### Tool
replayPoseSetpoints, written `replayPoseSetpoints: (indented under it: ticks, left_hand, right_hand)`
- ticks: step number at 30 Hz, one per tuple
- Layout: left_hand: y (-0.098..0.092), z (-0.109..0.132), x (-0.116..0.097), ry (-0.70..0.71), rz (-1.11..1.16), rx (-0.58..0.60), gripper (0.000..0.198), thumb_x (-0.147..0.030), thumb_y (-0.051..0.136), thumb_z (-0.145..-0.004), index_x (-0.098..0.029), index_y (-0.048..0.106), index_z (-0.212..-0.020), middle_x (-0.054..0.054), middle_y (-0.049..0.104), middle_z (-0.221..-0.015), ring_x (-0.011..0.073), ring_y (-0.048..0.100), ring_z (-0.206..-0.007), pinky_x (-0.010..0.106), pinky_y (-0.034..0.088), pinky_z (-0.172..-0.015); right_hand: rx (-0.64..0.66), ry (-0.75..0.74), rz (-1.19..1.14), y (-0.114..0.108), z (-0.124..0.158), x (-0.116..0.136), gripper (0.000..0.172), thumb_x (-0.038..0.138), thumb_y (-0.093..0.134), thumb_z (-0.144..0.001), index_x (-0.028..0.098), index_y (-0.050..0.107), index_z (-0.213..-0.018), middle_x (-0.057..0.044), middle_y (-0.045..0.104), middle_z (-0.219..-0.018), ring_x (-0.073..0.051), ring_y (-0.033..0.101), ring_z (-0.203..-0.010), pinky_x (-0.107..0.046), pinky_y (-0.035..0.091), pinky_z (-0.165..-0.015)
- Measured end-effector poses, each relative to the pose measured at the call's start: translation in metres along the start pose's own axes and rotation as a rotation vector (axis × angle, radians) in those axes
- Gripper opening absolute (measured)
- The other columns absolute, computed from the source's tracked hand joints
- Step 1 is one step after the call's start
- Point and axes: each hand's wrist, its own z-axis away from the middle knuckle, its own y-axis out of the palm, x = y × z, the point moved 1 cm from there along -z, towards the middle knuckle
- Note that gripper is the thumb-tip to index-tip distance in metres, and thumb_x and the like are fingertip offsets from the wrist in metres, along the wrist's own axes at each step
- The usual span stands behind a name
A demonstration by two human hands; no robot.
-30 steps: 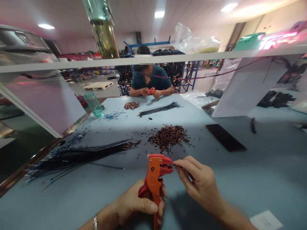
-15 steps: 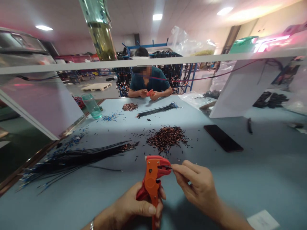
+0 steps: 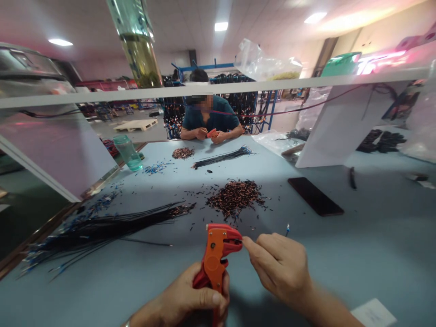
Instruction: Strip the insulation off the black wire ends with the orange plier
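Your left hand (image 3: 190,293) wraps its fingers round the orange stripper (image 3: 214,260), twelve o'clock.
Your right hand (image 3: 282,262) pinches a mostly hidden wire (image 3: 288,230) by its mouth; black bundle (image 3: 116,225) toward ten, pile of dark bits (image 3: 235,197) farther at twelve.

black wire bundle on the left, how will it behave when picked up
The wire bundle would probably flex without going limp: its thin strands run nearly straight. It may also shed strands, since no tie shows and several already splay apart.

Black phone (image 3: 315,196), green bottle (image 3: 128,153)
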Motion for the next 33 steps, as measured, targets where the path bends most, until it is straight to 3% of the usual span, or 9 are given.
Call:
replayPoseSetpoints:
  ticks: [13, 33]
  left_hand:
    - [0.002, -0.002, 0.003, 0.034, -0.013, 0.025, 0.037, -0.042, 0.076, -0.071, -0.014, 0.052, -0.073, 0.001, 0.055, -0.055, 0.0121, 0.055, -0.047, 0.026, 0.046, -0.052]
    - [0.0, -0.002, 0.011, 0.029, -0.078, -0.083, 0.044, -0.049, 0.079, -0.066, -0.015, 0.051, -0.071, -0.002, 0.054, -0.049, 0.0087, 0.049, -0.04, 0.02, 0.039, -0.043]
  right_hand:
    - [-0.027, -0.013, -0.011, 0.0, -0.001, 0.001, 0.018, 0.007, 0.05, -0.09, 0.015, 0.065, -0.095, 0.002, 0.052, -0.053, -0.013, 0.037, -0.048, -0.029, 0.025, -0.048]
    - [-0.038, -0.05, -0.076, 0.004, 0.004, 0.002, 0.016, 0.003, 0.051, -0.088, 0.01, 0.061, -0.098, 0.003, 0.052, -0.051, -0.012, 0.037, -0.047, -0.031, 0.022, -0.049]
